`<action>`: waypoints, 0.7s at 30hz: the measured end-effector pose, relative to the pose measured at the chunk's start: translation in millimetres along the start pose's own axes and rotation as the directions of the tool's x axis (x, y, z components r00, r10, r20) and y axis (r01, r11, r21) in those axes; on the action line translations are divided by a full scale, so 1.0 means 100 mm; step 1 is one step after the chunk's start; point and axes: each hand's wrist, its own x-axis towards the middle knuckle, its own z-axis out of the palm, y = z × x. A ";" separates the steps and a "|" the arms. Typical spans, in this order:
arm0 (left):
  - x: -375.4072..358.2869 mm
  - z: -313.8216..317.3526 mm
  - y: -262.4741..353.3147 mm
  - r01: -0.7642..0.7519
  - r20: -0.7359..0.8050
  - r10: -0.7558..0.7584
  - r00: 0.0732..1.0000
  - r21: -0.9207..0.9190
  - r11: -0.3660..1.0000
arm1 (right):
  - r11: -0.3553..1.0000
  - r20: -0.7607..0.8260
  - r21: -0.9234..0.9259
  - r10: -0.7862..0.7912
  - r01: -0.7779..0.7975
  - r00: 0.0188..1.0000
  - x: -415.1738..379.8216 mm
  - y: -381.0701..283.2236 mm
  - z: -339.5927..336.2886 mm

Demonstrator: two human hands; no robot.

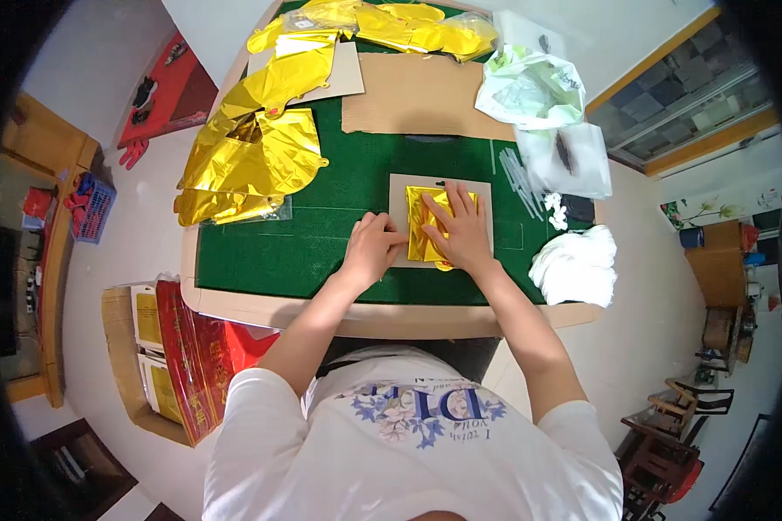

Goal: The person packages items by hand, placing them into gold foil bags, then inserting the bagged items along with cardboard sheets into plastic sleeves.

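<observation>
White shirt (321, 478) with floral print and lettering, worn by the person, is nearest the camera. Beyond it stands the counter (261, 260), green-topped with a tan rim. Loose gold foil (287, 152) lies heaped at its far left; a cardboard sheet (417, 91) lies flat toward the far edge. Near the person rests a smaller card (398, 195), and on it the folded gold foil (416, 233), flat and roughly rectangular.

Right grip (462, 234): palm down, fingers spread across the foil, nothing enclosed. Left grip (374, 247): fingers curled, tips at the card's left side, beside the foil; whether anything is pinched cannot be determined.

Assessment: foil judged very light, thin, soft and slippery, liable to crease and to spring apart if unweighted. Card appears stiffer, a sound backing. Recommended hold: flat pressure across the layers, with a light pinch along the left fold. Avoid pulling the small yellow tab (444, 266) at the near edge; it may tear.
</observation>
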 end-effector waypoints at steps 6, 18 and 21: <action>0.01 0.03 -0.01 0.033 -0.133 -0.036 0.990 -0.024 0.999 | 1.000 0.002 -0.005 -0.005 0.005 1.000 0.00 0.01 0.02; -0.05 0.10 -0.03 -0.061 -0.148 0.058 0.987 -0.017 0.998 | 1.000 -0.009 -0.013 -0.009 0.009 1.000 0.00 0.01 0.01; 0.01 0.06 -0.04 -0.124 -0.098 0.129 0.987 0.055 0.991 | 1.000 -0.001 -0.012 -0.003 0.003 1.000 0.00 -0.01 0.00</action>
